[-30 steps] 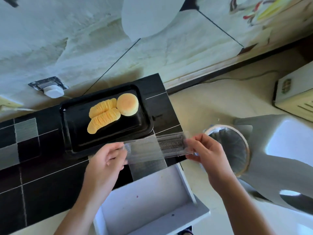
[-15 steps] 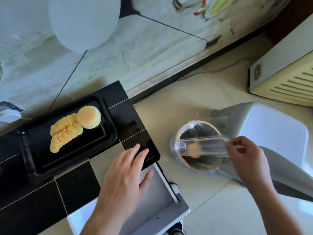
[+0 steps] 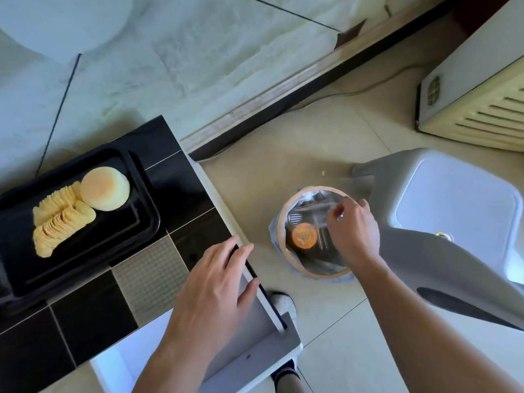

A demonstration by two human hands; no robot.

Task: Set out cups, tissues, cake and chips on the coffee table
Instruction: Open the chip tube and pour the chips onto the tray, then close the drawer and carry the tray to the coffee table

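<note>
A black tray (image 3: 143,219) sits on the black-tiled coffee table (image 3: 175,180) at the left. On it lie rows of yellow chips (image 3: 56,219) and a round pale cake (image 3: 105,188). My left hand (image 3: 212,287) hovers with straight fingers over the table's right edge and the open drawer. My right hand (image 3: 354,231) is over a lined waste bin (image 3: 280,222) on the floor, its fingers pinching a clear plastic chip tray (image 3: 309,211) that reaches down into the bin. An orange round lid (image 3: 304,236) lies inside the bin.
A white drawer (image 3: 255,333) stands pulled out below the table's edge. A grey plastic stool (image 3: 453,211) is right behind the bin. A cream slatted appliance (image 3: 476,89) stands at the far right by the wall. My feet (image 3: 283,302) show beside the drawer.
My left hand let go of the clear plastic tray and moved over the table's edge. My right hand carried it from the table to the bin and lowered it inside.
</note>
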